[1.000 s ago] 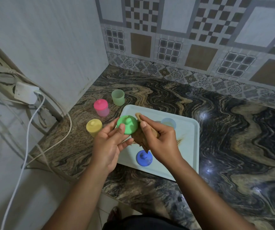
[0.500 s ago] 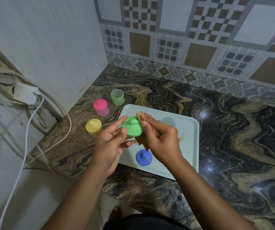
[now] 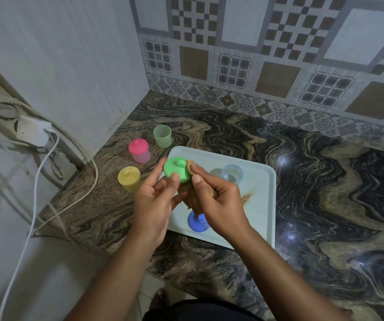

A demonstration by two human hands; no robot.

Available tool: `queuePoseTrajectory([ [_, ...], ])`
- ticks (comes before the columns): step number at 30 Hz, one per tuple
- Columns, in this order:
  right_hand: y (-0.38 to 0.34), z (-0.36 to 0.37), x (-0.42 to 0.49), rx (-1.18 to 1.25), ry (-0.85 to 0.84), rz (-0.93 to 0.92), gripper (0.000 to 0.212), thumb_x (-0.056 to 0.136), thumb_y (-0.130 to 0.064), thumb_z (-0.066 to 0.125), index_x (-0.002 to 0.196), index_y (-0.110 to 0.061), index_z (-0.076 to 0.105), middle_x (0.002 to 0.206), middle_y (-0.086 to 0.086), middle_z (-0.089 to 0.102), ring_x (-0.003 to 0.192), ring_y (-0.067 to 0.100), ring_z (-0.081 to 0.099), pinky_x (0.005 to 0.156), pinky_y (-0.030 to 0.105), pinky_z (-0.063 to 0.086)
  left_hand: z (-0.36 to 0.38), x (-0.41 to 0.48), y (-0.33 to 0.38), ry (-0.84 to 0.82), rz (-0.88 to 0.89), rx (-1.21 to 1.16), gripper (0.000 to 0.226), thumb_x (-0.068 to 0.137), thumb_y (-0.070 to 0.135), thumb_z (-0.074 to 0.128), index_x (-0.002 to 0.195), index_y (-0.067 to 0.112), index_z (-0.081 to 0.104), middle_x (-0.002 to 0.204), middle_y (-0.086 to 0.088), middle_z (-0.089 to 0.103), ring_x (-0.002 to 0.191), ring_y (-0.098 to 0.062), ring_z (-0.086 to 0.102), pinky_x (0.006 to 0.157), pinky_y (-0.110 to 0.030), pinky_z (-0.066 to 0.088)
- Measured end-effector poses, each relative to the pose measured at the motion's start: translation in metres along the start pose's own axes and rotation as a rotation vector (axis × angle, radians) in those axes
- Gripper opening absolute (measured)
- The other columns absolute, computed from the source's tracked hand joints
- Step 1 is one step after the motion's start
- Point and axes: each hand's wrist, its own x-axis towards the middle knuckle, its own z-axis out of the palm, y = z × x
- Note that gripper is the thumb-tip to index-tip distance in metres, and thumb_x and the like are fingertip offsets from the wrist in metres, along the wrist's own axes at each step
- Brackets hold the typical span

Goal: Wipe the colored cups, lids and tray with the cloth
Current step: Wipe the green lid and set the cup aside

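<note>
Lid-wiping step, head view. The green lid [image 3: 177,169] is held in the air above the near-left part of the tray [image 3: 261,206], with its knob side toward the camera. The left hand [image 3: 155,202] pinches it at the rim, thumb on the near edge and index finger stretched along the left edge. The remaining fingers curl loosely beneath.

The right hand [image 3: 217,205] is closed round a bunched brown cloth [image 3: 192,200] and presses a fold of it against the lid's right edge. Lid, cloth and both hands therefore meet at one spot between the wrists.

The lid appears to be light, stiff, smooth plastic. It is probably slippery under a pinch and unlikely to break. Holding it at opposite points of the rim would leave the top and knob free, and the soft cloth should mould round both.

A blue lid [image 3: 195,224] lies on the tray, partly hidden below the right hand. A blue cup [image 3: 232,173] stands open near the tray's far edge. An uncovered green cup [image 3: 162,136] stands on the counter [image 3: 325,193] just beyond the tray's left corner. The pink cup [image 3: 139,150] and yellow cup [image 3: 129,179], both lidded, stand left of the tray. A brown streak [image 3: 246,198] marks the tray floor.
</note>
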Motion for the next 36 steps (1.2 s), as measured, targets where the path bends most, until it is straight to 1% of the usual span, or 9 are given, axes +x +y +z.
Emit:
queuePoseTrajectory([
  [2,0.000,0.001,-0.001,-0.035,0.000,-0.036,0.036,0.096,-0.030,0.059,0.129,-0.018,0.068,0.132,-0.005,0.067,0.133,0.009,0.055,0.111,0.049,0.047,0.001,0.000,-0.001,-0.024,0.019,0.037,0.060,0.094,0.002,0.056,0.150,0.014,0.038,0.126,-0.007,0.069,0.116,-0.020,0.066,0.092,-0.035,0.056],
  [4,0.000,0.001,-0.002,-0.088,-0.008,-0.115,0.034,0.097,-0.023,0.060,0.129,-0.015,0.069,0.137,-0.001,0.063,0.139,0.006,0.048,0.110,0.046,0.048,-0.001,0.002,-0.001,0.007,0.023,0.037,0.056,0.097,-0.001,0.052,0.149,0.014,0.039,0.126,-0.007,0.069,0.113,-0.017,0.067,0.086,-0.031,0.058],
  [9,0.001,0.002,-0.002,-0.142,0.031,-0.252,0.027,0.098,-0.020,0.060,0.118,-0.009,0.074,0.114,0.002,0.074,0.130,0.013,0.059,0.103,0.043,0.054,-0.014,0.005,0.010,-0.070,-0.038,0.031,0.045,0.100,-0.001,0.045,0.141,0.015,0.049,0.125,-0.008,0.069,0.103,-0.017,0.070,0.071,-0.026,0.049],
  [13,0.000,0.009,-0.005,-0.141,0.062,-0.308,0.024,0.097,-0.008,0.062,0.119,-0.005,0.073,0.125,0.006,0.071,0.129,0.007,0.059,0.106,0.023,0.047,-0.019,0.007,0.015,-0.103,-0.025,0.089,0.043,0.100,-0.002,0.044,0.139,0.014,0.053,0.122,-0.008,0.070,0.098,-0.014,0.069,0.067,-0.025,0.047],
  [19,0.004,0.010,-0.002,-0.196,0.138,-0.408,0.025,0.096,-0.005,0.062,0.119,-0.004,0.072,0.124,0.008,0.071,0.128,0.010,0.060,0.104,0.025,0.050,-0.019,0.005,0.017,-0.100,-0.007,0.154,0.045,0.100,-0.002,0.046,0.141,0.015,0.051,0.119,0.001,0.072,0.091,-0.008,0.069,0.063,-0.023,0.047],
  [25,-0.001,0.002,0.008,-0.234,0.118,-0.228,0.025,0.098,-0.012,0.062,0.121,-0.011,0.073,0.125,0.000,0.070,0.124,0.002,0.061,0.105,0.022,0.049,-0.018,0.000,0.009,-0.083,-0.053,0.178,0.047,0.100,0.000,0.047,0.144,0.017,0.047,0.121,0.000,0.071,0.087,-0.007,0.066,0.062,-0.024,0.051],
  [28,0.001,0.003,0.010,-0.183,0.086,-0.065,0.026,0.101,-0.022,0.061,0.123,-0.020,0.073,0.107,-0.008,0.077,0.099,0.010,0.074,0.087,0.033,0.060,-0.014,0.001,0.004,0.019,-0.050,0.115,0.044,0.103,0.009,0.045,0.145,0.022,0.046,0.114,0.004,0.073,0.097,-0.011,0.069,0.066,-0.029,0.053],
  [32,-0.001,0.006,0.008,-0.126,0.076,0.000,0.028,0.102,-0.025,0.059,0.126,-0.023,0.071,0.085,0.006,0.079,0.064,0.017,0.071,0.062,0.037,0.060,-0.003,-0.002,0.001,0.060,-0.024,0.111,0.050,0.099,0.008,0.053,0.147,0.020,0.043,0.126,0.006,0.069,0.110,-0.010,0.068,0.073,-0.033,0.057],
  [36,-0.005,0.003,-0.002,-0.108,0.064,-0.085,0.027,0.100,-0.016,0.061,0.126,-0.017,0.070,0.117,-0.001,0.076,0.112,0.010,0.069,0.097,0.030,0.056,-0.004,0.001,0.003,0.146,0.022,0.088,0.049,0.096,0.005,0.058,0.142,0.018,0.047,0.117,0.005,0.073,0.103,-0.010,0.070,0.068,-0.030,0.057],
])
